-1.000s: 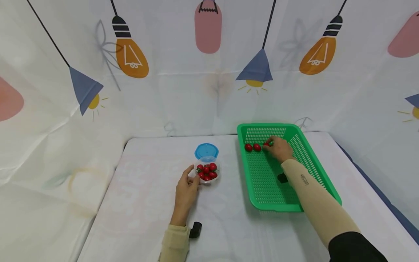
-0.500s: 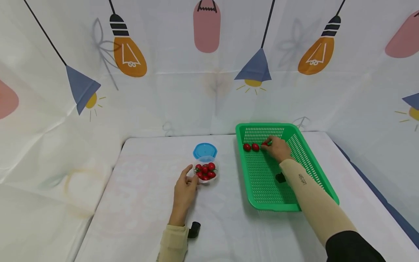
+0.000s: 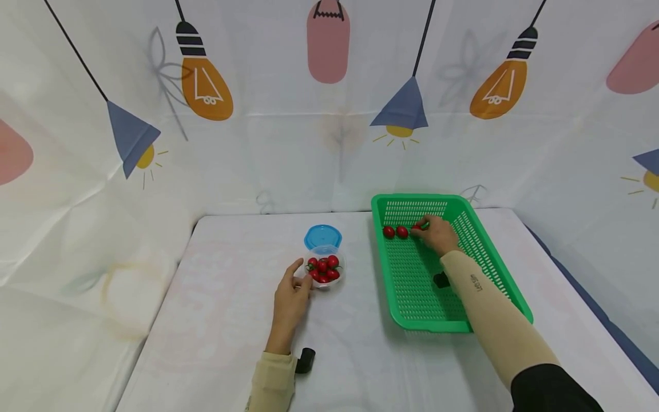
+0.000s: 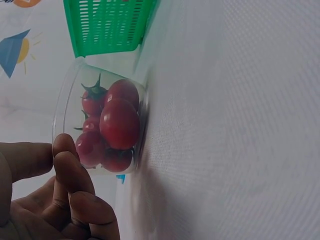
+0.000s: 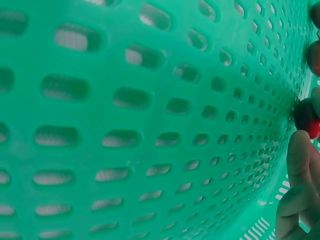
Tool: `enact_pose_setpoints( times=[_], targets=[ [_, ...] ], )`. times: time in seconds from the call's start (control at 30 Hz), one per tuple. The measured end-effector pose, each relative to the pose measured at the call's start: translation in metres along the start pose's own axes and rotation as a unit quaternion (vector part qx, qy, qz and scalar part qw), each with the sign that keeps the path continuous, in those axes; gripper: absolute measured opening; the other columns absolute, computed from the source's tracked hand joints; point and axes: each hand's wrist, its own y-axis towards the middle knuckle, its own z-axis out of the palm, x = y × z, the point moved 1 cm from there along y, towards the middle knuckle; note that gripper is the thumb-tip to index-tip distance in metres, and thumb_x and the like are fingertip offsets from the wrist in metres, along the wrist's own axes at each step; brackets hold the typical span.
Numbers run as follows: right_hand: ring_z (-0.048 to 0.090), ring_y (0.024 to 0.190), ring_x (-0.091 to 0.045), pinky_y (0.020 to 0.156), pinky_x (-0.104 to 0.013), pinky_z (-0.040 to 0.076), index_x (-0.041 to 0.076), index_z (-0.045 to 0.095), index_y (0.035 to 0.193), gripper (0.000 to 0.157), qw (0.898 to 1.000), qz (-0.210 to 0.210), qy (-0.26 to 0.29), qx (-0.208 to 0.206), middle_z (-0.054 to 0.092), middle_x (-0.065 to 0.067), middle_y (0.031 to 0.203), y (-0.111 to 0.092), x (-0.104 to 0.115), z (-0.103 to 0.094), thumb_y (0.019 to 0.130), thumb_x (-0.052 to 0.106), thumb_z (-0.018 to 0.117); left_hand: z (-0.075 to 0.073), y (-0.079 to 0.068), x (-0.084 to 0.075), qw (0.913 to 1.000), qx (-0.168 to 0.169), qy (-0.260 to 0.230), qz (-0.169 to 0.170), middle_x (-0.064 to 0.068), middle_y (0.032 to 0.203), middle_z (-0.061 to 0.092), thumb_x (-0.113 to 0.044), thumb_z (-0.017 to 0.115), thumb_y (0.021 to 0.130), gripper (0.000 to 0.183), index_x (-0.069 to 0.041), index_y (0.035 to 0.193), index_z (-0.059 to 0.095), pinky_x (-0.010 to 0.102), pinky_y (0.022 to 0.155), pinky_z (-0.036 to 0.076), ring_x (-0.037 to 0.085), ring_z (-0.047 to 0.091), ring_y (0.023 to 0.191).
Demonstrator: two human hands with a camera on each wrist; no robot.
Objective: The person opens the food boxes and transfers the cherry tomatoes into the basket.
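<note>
The right hand (image 3: 440,234), thumb and fingertips nearly together, pinches a cherry tomato (image 3: 416,227) toward 11 o'clock in the green basket (image 3: 432,327), beside two loose tomatoes (image 3: 402,232) at its 9 o'clock. The left hand (image 3: 290,300), half curled, holds the clear cup (image 4: 62,102) by its rim at 8 o'clock. Good handling probably means a light pinch, clear of the neighbours, with the cup kept steady. The fingers hide the pinched tomato's long axis and which way its stem end points.
</note>
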Motion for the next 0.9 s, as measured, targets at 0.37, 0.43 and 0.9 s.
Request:
enact_pose_setpoints(
  times=[0.37, 0.43, 0.9],
  targets=[
    [0.067, 0.084, -0.032, 0.062, -0.040, 0.049, 0.005, 0.067, 0.117, 0.037, 1.000, 0.001, -0.004, 0.000, 0.071, -0.022, 0.107, 0.0016, -0.0024, 0.0008, 0.096, 0.035, 0.071, 0.0011, -0.0008, -0.0035, 1.0000, -0.001, 0.005, 0.002, 0.004, 0.083, 0.068, -0.017, 0.060, 0.101, 0.047, -0.014, 0.147, 0.052, 0.033, 0.068, 0.049, 0.016, 0.061, 0.069],
    [0.066, 0.082, -0.032, 0.061, -0.040, 0.049, 0.006, 0.067, 0.117, 0.037, 1.000, 0.000, -0.005, 0.002, 0.071, -0.021, 0.106, 0.0017, -0.0018, 0.0003, 0.096, 0.036, 0.070, 0.0010, -0.0011, -0.0041, 1.0000, -0.001, 0.004, 0.000, 0.004, 0.083, 0.068, -0.017, 0.060, 0.101, 0.047, -0.014, 0.148, 0.052, 0.034, 0.069, 0.049, 0.016, 0.061, 0.069],
    [0.067, 0.090, -0.035, 0.066, -0.044, 0.050, 0.006, 0.066, 0.114, 0.034, 1.000, 0.001, -0.008, 0.010, 0.069, -0.022, 0.112, -0.0024, 0.0022, -0.0040, 0.097, 0.034, 0.069, 0.0020, -0.0015, -0.0023, 1.0000, -0.003, 0.003, -0.004, 0.004, 0.082, 0.068, -0.017, 0.060, 0.101, 0.047, -0.014, 0.147, 0.052, 0.032, 0.066, 0.048, 0.015, 0.059, 0.067]
  ],
)
